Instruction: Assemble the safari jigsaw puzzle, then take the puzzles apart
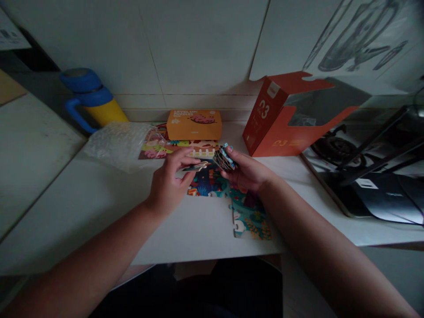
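My left hand [172, 180] pinches a puzzle piece [196, 167] between thumb and fingers, holding it nearly edge-on above the desk. To its right, my right hand [247, 170] is closed around a small stack of puzzle pieces [225, 158]. Below both hands lie joined puzzle pieces [206, 184] in dark blue with plants and animals. More joined teal pieces [252, 223], showing a white animal and orange leaves, run down toward the front edge, partly covered by my right hand and forearm. Behind them is a brighter puzzle strip [185, 148] with pink animals and a fence.
An orange puzzle box [194, 125] stands against the wall. A larger red-orange box [281, 128] is open at right. Bubble wrap [115, 143] and a blue-yellow flask [96, 99] sit at left. At far right is a black router-like device [387, 192] with antennas.
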`<state>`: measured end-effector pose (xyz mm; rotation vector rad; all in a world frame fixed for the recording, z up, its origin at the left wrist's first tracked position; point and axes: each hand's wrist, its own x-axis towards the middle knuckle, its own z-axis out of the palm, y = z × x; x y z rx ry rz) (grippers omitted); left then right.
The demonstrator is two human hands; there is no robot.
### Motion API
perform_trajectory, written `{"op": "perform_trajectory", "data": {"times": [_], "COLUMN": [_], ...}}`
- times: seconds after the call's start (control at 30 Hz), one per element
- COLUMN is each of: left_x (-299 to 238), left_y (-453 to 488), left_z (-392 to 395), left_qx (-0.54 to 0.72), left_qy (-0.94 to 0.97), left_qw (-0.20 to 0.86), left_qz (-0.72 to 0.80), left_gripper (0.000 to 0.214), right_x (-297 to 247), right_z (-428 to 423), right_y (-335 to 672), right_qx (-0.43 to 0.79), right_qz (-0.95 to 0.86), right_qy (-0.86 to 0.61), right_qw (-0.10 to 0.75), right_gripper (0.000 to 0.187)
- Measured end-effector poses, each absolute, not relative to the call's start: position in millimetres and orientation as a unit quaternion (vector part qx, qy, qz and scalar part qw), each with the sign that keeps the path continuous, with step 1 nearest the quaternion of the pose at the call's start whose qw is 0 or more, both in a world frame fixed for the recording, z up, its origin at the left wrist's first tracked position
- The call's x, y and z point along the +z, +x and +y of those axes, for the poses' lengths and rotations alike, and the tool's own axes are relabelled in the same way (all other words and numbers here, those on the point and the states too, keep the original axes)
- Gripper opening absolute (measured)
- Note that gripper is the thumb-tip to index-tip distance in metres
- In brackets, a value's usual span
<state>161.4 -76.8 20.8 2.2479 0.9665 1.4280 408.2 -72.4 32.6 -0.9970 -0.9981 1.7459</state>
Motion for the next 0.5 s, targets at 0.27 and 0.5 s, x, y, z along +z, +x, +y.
{"op": "perform_trajectory", "data": {"times": [0.27,0.5], "left_x": [36,42], "left_y": [156,158], "left_z": [-86,-93], "left_qx": [0.398,0.355], "left_qy": [0.905,0.928], "left_qw": [0.009,-0.081], "left_qz": [0.153,0.077], "left_gripper": [0.025,0.020], "right_x": [31,27], "right_z": [-73,-78], "right_y": [405,406], "right_qx": [0.767,0.813], "right_qz": [-0.322,-0.338], "right_qy": [-0.369,-0.343], "right_qw": [0.416,0.328], "right_gripper": [0.035,0.036]}}
